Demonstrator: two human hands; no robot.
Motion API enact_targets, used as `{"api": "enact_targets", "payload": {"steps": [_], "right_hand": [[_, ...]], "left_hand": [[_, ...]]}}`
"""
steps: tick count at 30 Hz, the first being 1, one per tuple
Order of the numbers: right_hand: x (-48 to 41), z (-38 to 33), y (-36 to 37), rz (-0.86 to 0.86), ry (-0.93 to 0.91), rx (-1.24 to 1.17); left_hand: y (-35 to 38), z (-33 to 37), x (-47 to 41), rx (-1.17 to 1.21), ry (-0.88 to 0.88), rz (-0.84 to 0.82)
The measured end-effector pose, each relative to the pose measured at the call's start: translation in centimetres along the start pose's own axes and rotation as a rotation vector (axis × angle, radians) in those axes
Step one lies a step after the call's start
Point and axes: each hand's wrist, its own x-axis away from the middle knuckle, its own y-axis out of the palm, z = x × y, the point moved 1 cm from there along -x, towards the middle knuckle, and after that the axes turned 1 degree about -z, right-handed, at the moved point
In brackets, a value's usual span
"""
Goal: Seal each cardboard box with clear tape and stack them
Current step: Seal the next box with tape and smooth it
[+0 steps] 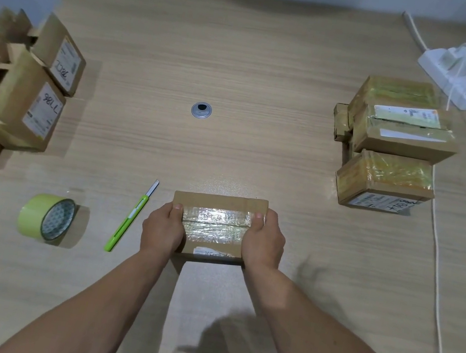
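Near the front edge of the desk (pixel 244 69), at about 6 o'clock from the round metal cap (pixel 201 109) set in its surface, a small cardboard box (pixel 221 202) lies with its long side across the view. Strips of clear tape (pixel 216 220) cover the seam on its top face and shine under the light, and a white label shows along its near edge. The left hand (pixel 161 230) grasps the box at its 9 o'clock end and the right hand (pixel 265 242) grasps it at its 3 o'clock end. Each thumb lies on the top face at one end of the tape, while the other fingers go down the side walls and are mostly hidden. At 9 o'clock from the box a green cutter (pixel 127 220) lies on the desk, its metal tip pointing to about 1 o'clock. Farther at 9 o'clock, apart from the cutter, a tape roll (pixel 47 216) of yellow-green look stands on its edge. At 9 o'clock from the cap, by the left edge of the desk, the open boxes (pixel 21 95) are piled with flaps raised, and two of them show white labels with handwriting. At 3 o'clock from the cap the sealed boxes (pixel 393 145) sit in a close pile, wrapped in shiny tape. At 2 o'clock a white power strip (pixel 457 77) carries several plugs, and white cables (pixel 438 274) run down the right side of the desk.
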Motion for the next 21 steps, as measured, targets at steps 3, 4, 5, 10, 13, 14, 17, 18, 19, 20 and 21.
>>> {"api": "enact_targets", "payload": {"steps": [3, 4, 5, 10, 13, 14, 17, 18, 19, 20, 21], "right_hand": [[0.1, 0.1, -0.2, -0.001, 0.029, -0.063], [0.2, 0.2, -0.3, -0.001, 0.037, -0.075], [0.2, 0.2, -0.3, -0.003, 0.044, -0.091], [1.0, 0.9, -0.8, -0.113, -0.014, -0.087], [1.7, 1.0, -0.8, -0.157, -0.05, -0.113], [2.0, 1.2, -0.9, -0.155, -0.071, -0.106], [2.5, 1.7, -1.0, -0.163, -0.121, -0.028], [2.6, 1.8, -1.0, -0.172, -0.121, -0.002], [2.6, 1.7, -1.0, -0.181, -0.123, 0.019], [2.5, 1.6, -1.0, -0.186, -0.128, 0.034], [2.4, 1.6, -0.9, -0.187, -0.134, 0.04]], "left_hand": [[0.0, -0.1, -0.3, 0.087, -0.07, -0.011], [-0.1, -0.1, -0.3, 0.131, -0.103, -0.013], [-0.3, -0.1, -0.2, 0.181, -0.132, -0.019], [-0.5, -1.4, 0.9, 0.288, -0.155, -0.153], [0.0, -2.4, 2.3, 0.258, -0.036, -0.179], [0.3, -2.5, 2.7, 0.237, -0.006, -0.159], [0.5, -1.7, 3.6, 0.133, 0.06, -0.078], [0.5, -1.5, 3.7, 0.114, 0.084, -0.073], [0.5, -1.5, 3.6, 0.1, 0.106, -0.077], [0.5, -1.6, 3.4, 0.09, 0.116, -0.081], [0.5, -1.6, 3.3, 0.078, 0.121, -0.085]]}}
